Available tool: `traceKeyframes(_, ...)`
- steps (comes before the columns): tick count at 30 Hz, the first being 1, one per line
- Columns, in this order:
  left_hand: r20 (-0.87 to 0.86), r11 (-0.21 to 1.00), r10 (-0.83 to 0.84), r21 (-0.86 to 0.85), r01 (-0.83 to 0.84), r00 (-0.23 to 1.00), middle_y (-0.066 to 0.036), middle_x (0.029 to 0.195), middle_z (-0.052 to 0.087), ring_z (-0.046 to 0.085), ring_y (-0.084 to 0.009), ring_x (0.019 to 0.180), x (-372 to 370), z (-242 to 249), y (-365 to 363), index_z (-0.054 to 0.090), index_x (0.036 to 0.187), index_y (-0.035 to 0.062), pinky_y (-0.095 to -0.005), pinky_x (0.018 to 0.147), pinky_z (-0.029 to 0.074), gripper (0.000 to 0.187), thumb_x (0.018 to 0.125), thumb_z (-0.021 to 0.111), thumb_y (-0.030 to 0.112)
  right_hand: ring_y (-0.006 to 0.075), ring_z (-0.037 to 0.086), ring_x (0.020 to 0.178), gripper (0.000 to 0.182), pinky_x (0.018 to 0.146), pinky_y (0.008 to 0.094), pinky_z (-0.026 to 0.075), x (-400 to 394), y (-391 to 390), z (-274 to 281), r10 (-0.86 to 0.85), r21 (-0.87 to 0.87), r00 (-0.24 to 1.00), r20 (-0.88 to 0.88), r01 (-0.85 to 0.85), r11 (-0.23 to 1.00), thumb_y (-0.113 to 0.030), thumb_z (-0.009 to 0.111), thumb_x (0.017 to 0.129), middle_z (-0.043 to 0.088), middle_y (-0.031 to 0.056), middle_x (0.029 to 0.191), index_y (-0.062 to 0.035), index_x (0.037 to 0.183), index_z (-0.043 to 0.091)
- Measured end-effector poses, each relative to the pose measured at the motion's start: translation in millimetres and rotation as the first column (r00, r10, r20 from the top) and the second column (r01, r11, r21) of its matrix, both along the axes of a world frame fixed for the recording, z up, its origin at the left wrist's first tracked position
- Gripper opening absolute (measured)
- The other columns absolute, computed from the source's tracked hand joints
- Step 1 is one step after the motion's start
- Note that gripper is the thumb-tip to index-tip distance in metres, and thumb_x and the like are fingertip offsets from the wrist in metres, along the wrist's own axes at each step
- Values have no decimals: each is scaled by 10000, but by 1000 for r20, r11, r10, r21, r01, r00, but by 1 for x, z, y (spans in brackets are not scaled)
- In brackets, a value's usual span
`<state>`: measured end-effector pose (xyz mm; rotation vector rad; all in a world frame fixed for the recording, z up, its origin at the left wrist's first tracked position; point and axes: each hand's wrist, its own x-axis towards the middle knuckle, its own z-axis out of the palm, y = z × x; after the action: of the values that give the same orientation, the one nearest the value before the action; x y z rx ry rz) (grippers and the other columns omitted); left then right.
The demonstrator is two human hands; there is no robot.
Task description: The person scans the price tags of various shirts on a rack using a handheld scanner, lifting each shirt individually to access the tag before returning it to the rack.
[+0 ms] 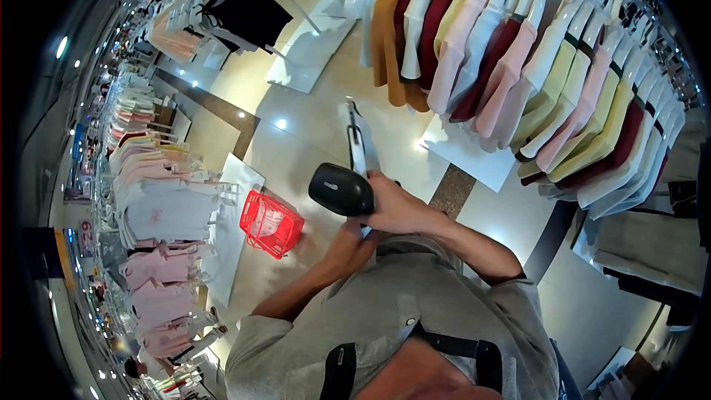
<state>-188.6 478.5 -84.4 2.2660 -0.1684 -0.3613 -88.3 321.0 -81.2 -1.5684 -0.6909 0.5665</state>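
While both hands meet in front of the grey shirt (296,348), a black rounded object (337,191) sits at them, over the tiled floor (304,152). Right hand (392,206): against the object's right side, fingers bent, tips hidden — cannot tell how far closed, or which piece it grips. Left hand (354,241): just below the object, partly covered by it; finger opening and hold cannot be told. Long silver-and-dark piece (356,141) extends forward from beside the black object; its exact form unclear. Red basket (289,237) on floor, left of the hands, pale contents inside. Garment racks both sides — coloured tops (444,52) ahead-right, pale tops (159,211) left.
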Motion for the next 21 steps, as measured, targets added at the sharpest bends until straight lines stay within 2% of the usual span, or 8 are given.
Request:
traceKeyframes(2, -129, 992, 125, 27, -123, 984, -247, 1314, 518, 552, -339, 1205, 1, 7, -10, 314, 1407, -27, -414, 1002, 433, 585, 966, 617, 210, 364, 641, 979, 460, 901, 386, 498, 5, 3, -1, -52, 7, 996, 74, 51, 999, -28, 739, 702, 642, 208, 1014, 29, 1137, 601)
traceKeyframes(6, -111, 880, 108, -451, -147, 988, -129, 1304, 474, 547, -209, 1143, -1, -21, -19, 151, 1478, 35, -362, 971, 442, 652, 997, 573, 161, 237, 667, 964, 404, 858, 353, 518, 25, -12, 27, 8, 104, 991, 134, -22, 994, -27, 747, 742, 681, 169, 995, 16, 1118, 605)
traceKeyframes(7, -192, 840, 130, -499, -211, 973, -101, 1107, 528, 569, -167, 1025, -1, -4, -25, 245, 1433, 46, -330, 879, 479, 607, 960, 621, 111, 315, 674, 990, 454, 883, 368, 516, 28, -17, 36, 11, 119, 999, 46, -16, 993, 13, 723, 664, 675, 193, 1024, 4, 1108, 633)
traceKeyframes(9, -82, 851, 42, -519, -79, 996, -114, 1084, 564, 599, -173, 968, -1, -17, -15, 410, 1358, 24, -323, 840, 494, 444, 961, 603, 74, 243, 663, 995, 506, 898, 341, 508, 34, -29, 48, 73, 140, 997, 26, -76, 987, 3, 751, 683, 682, 166, 1044, 4, 1169, 610)
traceKeyframes(13, 501, 939, 183, -343, 0, 846, -112, 909, 653, 649, -226, 855, 22, -11, 28, 650, 1017, -11, -329, 758, 524, 123, 896, 630, -13, 173, 622, 1014, 569, 936, 319, 485, 40, -45, 61, 151, 77, 985, 79, -157, 985, -37, 787, 706, 685, 149, 1087, 15, 1234, 583)
traceKeyframes(15, 810, 991, 88, -13, -132, 580, -159, 1130, 612, 583, -330, 1055, 50, 0, 62, 589, 1171, 8, -407, 895, 494, 478, 751, 808, 69, 168, 616, 1017, 593, 943, 322, 482, 42, -51, 63, 196, 79, 975, 102, -204, 976, -51, 798, 694, 685, 145, 1105, 16, 1243, 581)
traceKeyframes(17, 860, 985, 16, 73, -154, 510, -178, 1318, 503, 472, -368, 1224, 84, 43, 72, 466, 1379, 29, -448, 1037, 383, 869, 666, 905, 264, 162, 615, 990, 614, 932, 321, 484, 50, -53, 64, 271, 43, 956, 111, -277, 960, -85, 817, 672, 691, 141, 1103, 30, 1229, 587)
traceKeyframes(21, 575, 915, -363, 367, 166, 733, -151, 1140, 651, 595, -356, 1109, 130, 86, 100, 558, 1286, 64, -392, 934, 470, 682, 668, 845, 91, 166, 623, 957, 600, 909, 318, 490, 55, -59, 79, 284, -45, 948, 146, -280, 959, -114, 817, 658, 695, 152, 1074, 36, 1197, 603)
